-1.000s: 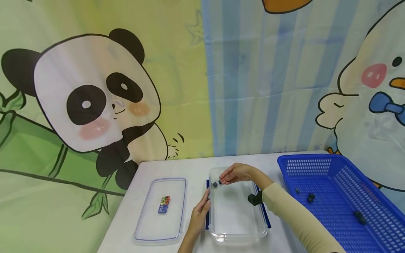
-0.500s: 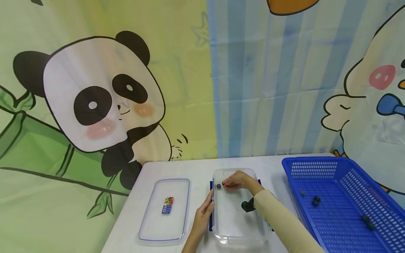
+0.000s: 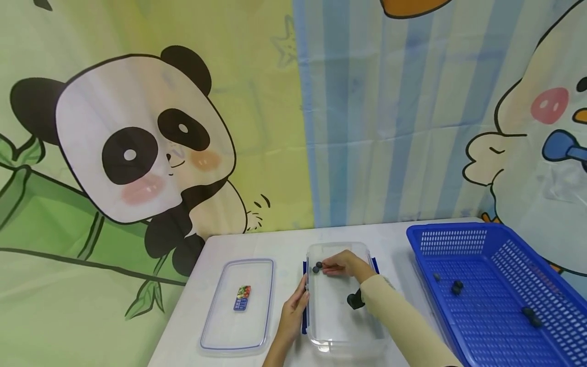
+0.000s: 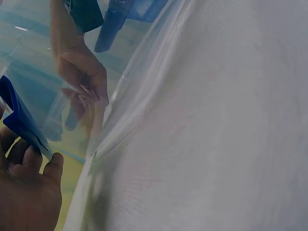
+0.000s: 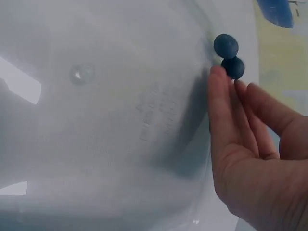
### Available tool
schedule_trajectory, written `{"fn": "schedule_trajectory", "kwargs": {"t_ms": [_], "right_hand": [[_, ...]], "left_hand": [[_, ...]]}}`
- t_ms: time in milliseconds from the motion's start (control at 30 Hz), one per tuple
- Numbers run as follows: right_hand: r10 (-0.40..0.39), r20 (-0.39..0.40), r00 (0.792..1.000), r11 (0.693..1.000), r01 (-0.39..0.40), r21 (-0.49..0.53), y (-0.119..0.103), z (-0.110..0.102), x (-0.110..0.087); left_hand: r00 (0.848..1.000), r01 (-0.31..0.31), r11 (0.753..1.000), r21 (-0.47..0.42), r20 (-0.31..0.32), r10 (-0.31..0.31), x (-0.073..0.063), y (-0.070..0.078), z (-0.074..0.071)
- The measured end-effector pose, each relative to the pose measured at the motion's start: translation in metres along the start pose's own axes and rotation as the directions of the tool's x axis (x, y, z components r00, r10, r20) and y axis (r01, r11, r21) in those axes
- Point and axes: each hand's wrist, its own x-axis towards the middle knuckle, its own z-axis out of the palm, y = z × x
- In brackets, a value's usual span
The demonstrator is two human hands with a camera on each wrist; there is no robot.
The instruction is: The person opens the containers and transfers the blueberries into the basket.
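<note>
Two small dark blue balls (image 5: 226,46) lie against each other inside a clear plastic storage box (image 3: 344,329), in its far left corner. My right hand (image 3: 344,264) reaches into the box from the right, its straight fingertips at the nearer ball (image 5: 233,68); in the right wrist view the thumb tip stands close beside them. My left hand (image 3: 293,311) rests along the outside of the box's left wall with fingers extended. The left wrist view shows its fingers (image 4: 31,161) by a blue side clip (image 4: 21,120), partly hidden behind it.
A clear lid (image 3: 229,331) with a blue seal and a small label (image 3: 242,297) lies left of the box. At the right stands a blue perforated basket (image 3: 447,229) with several dark pieces (image 3: 457,287) in it. A printed curtain (image 3: 261,127) hangs behind the white table (image 3: 183,321).
The right hand has lowered further into the box, and its fingers have drawn slightly back from the balls. Both balls now show plainly, touching. The left hand stays against the box wall.
</note>
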Motion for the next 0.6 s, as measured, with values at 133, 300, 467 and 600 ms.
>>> {"fn": "schedule_trajectory", "kwargs": {"t_ms": [133, 300, 467, 600], "right_hand": [[-0.024, 0.024, 0.999, 0.999, 0.024, 0.023, 0.004, 0.006, 0.0], [-0.038, 0.027, 0.999, 0.998, 0.036, 0.043, 0.006, 0.007, -0.004], [-0.047, 0.05, 0.998, 0.998, 0.045, 0.036, 0.006, 0.007, -0.004], [-0.059, 0.039, 0.997, 0.998, 0.058, 0.028, 0.01, 0.011, -0.001]], "left_hand": [[1.0, -0.02, 1.0, -0.01, -0.009, 0.019, 0.002, -0.015, -0.001], [1.0, -0.022, 1.0, -0.012, -0.012, 0.021, 0.004, -0.026, -0.001], [1.0, 0.012, 1.0, 0.003, 0.0, -0.012, 0.001, -0.002, 0.0], [1.0, 0.014, 1.0, 0.008, 0.002, -0.014, 0.0, 0.002, 0.0]]}}
